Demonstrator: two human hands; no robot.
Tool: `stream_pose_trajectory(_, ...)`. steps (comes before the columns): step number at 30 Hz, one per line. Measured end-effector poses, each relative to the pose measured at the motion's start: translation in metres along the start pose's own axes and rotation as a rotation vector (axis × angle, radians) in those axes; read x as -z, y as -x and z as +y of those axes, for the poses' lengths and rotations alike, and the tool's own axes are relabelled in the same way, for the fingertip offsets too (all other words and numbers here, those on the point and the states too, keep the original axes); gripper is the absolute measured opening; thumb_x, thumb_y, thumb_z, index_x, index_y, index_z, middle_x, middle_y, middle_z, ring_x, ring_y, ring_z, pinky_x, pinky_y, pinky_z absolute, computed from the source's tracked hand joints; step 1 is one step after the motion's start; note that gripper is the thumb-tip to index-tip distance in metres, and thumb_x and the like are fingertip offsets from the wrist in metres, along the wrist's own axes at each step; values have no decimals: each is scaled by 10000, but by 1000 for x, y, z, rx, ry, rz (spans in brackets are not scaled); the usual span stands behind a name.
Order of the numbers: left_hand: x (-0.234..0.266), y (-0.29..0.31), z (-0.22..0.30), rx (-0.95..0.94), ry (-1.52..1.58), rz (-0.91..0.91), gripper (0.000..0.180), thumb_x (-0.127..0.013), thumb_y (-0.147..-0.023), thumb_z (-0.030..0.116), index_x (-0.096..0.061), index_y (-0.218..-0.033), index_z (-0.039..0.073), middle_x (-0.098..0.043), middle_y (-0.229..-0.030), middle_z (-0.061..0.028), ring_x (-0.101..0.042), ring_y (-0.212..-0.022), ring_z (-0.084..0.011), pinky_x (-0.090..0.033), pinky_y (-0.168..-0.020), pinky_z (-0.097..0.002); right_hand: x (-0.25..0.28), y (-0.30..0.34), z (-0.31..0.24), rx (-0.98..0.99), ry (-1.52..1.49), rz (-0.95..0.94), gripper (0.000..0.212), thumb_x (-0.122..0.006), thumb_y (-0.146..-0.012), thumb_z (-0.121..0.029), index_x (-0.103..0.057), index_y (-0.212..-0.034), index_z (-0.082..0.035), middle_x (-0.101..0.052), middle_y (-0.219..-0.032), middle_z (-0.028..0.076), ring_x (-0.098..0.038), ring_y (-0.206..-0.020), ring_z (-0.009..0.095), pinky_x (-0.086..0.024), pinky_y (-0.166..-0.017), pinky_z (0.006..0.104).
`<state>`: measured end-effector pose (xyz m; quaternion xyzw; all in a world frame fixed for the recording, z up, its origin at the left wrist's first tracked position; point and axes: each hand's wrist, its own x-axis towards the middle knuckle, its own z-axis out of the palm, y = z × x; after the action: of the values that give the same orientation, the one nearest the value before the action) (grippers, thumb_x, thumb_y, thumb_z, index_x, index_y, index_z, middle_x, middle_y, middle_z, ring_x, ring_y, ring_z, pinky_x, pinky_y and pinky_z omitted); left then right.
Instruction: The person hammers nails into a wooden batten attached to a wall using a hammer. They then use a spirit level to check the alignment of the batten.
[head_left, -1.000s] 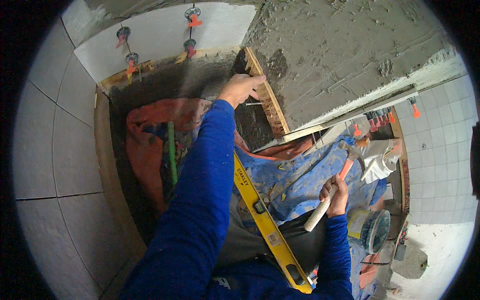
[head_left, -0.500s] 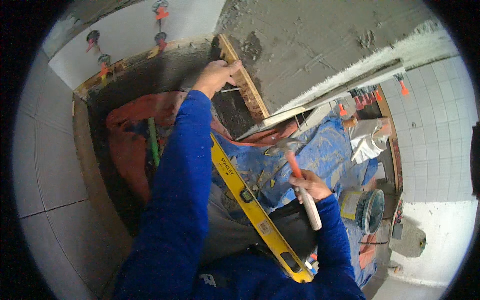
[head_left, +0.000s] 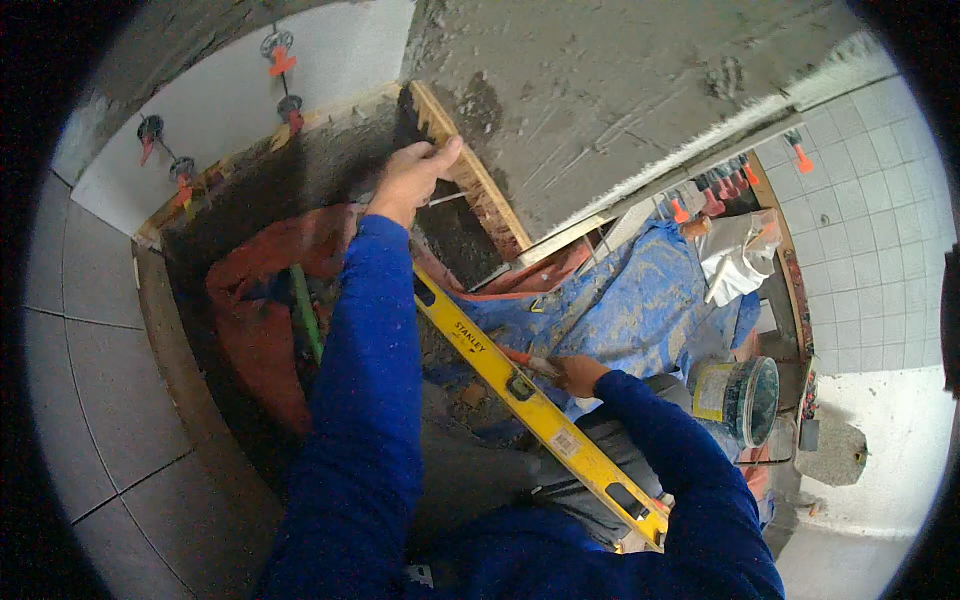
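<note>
My left hand (head_left: 405,183) reaches forward and grips the top edge of a narrow wooden board (head_left: 482,188), which stands on edge against the side of the grey mortar bed (head_left: 610,110). In my right hand (head_left: 580,376) is a hammer (head_left: 541,366), held low beside the level. Its orange part points left, and the hammer head is hidden behind the level. Slanting across my lap, the yellow spirit level (head_left: 545,412) runs from near my left forearm down to my right elbow.
Crumpled blue sheeting (head_left: 630,310) and a red sheet (head_left: 260,340) cover the floor. A dirty bucket (head_left: 752,400) stands at right, near a white bag (head_left: 738,255). Orange-tabbed levelling clips (head_left: 283,60) stick out of the tiles. A green bar (head_left: 305,312) lies left of my arm.
My right hand has lowered the hammer and swung it left, bringing its head behind the level. My left hand stays on the board. The view has shifted slightly.
</note>
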<state>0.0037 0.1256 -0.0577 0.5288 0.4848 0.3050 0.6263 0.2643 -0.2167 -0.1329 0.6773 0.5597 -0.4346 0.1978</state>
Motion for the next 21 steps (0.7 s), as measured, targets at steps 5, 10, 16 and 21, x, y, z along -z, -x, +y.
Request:
stream_pose_trajectory(5,10,-2,-5,-114,-33,-86,569,-699,-951,532,-735,-1097,-17,-733,-951,-59,-610,-814,-159,-482,-717,-326,-12,67,-44,21,-267,565,695,-765,-848,-314,-524,-1435,-30,-674,-1193,306,-667,-1025,501,-535,-918,543)
stream_pose_trajectory(10,15,-7,-6,-157,-53,-148,461,-682,-986,425,-752,-1091,-18,-754,-989,-62,-633,-888,-160,-496,-788,-332,-35,141,-109,56,-163,508,879,-816,-808,-347,-409,-1517,-25,-661,-1208,303,-667,-1027,484,-551,-885,518)
stream_pose_trajectory(16,11,-8,0,-197,-178,-50,398,-726,-960,361,-757,-1097,-11,-774,-970,-79,-667,-905,-176,-501,-854,-352,-6,242,-108,-93,232,630,896,-869,-693,-261,-455,-1469,-93,-650,-1052,173,-687,-860,402,-576,-736,487)
stream_pose_trajectory(21,16,-8,1,-149,-38,-169,371,-721,-975,347,-739,-1080,-9,-757,-925,-71,-623,-838,-135,-484,-746,-311,-17,386,-43,-215,319,679,720,-853,-643,-146,-527,-1282,-82,-626,-970,148,-662,-821,371,-540,-669,486)
